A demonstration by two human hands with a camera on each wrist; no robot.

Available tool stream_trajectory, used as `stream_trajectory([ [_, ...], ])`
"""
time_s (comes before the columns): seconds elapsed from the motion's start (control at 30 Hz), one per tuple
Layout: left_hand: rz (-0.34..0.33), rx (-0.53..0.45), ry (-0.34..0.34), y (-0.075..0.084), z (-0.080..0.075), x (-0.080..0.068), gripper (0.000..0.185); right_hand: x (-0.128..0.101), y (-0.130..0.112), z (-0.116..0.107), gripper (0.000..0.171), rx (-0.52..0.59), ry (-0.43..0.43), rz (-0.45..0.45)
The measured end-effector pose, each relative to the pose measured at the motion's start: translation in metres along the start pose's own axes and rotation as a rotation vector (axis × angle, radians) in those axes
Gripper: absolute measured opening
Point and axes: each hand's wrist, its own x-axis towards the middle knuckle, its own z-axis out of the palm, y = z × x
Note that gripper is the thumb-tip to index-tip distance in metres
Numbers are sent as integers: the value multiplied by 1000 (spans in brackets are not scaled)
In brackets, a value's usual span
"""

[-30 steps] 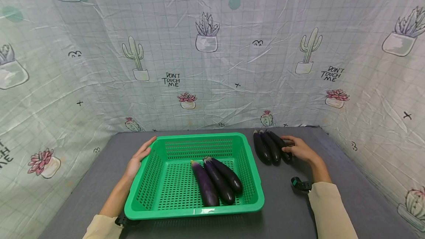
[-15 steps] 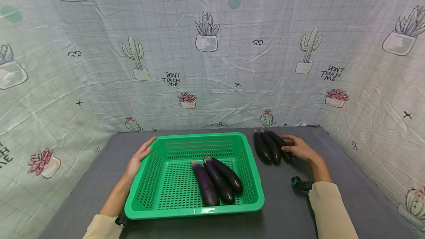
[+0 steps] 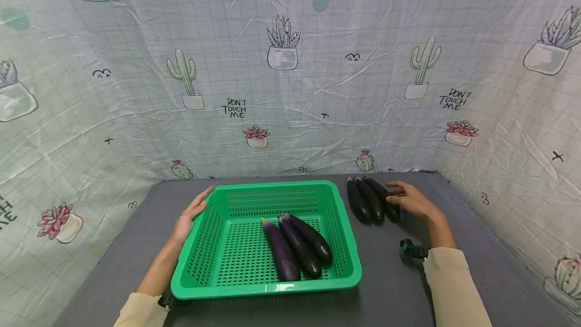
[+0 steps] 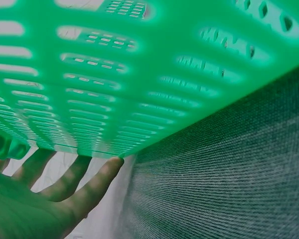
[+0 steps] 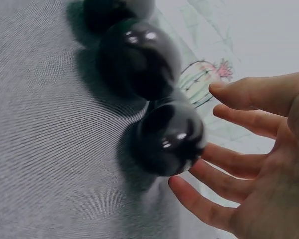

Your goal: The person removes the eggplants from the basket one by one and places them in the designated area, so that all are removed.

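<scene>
Grey table: open left hand (image 3: pixel 187 217) steadies basket (image 3: pixel 204 238); open right hand (image 3: pixel 410 200) touches aubergine (image 3: pixel 385 197).

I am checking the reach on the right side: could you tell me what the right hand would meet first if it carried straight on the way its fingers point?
Most likely the nearest eggplant of the three beside the basket; the right hand, fingers spread, is almost on it.

Three dark purple eggplants (image 3: pixel 372 200) lie side by side, seemingly touching, right of the green basket (image 3: pixel 213 246).
</scene>
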Motion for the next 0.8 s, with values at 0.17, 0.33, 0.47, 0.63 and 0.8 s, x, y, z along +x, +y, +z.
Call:
stream_trajectory([
  [0.17,-5,-26,-3,-1,0,0,56,-1,-9,-4,58,3,7,2],
  [0.33,12,-94,-35,-1,0,0,54,-3,-21,-8,59,-35,30,-14],
  [0.47,15,-99,-36,-1,0,0,54,-6,-29,-10,59,-58,60,-46],
  [0.63,15,-74,-32,-1,-1,0,55,-9,-40,-12,60,-60,68,-73],
  [0.8,22,-115,-57,-1,-2,-1,54,-11,-53,-14,60,-75,70,-70],
])
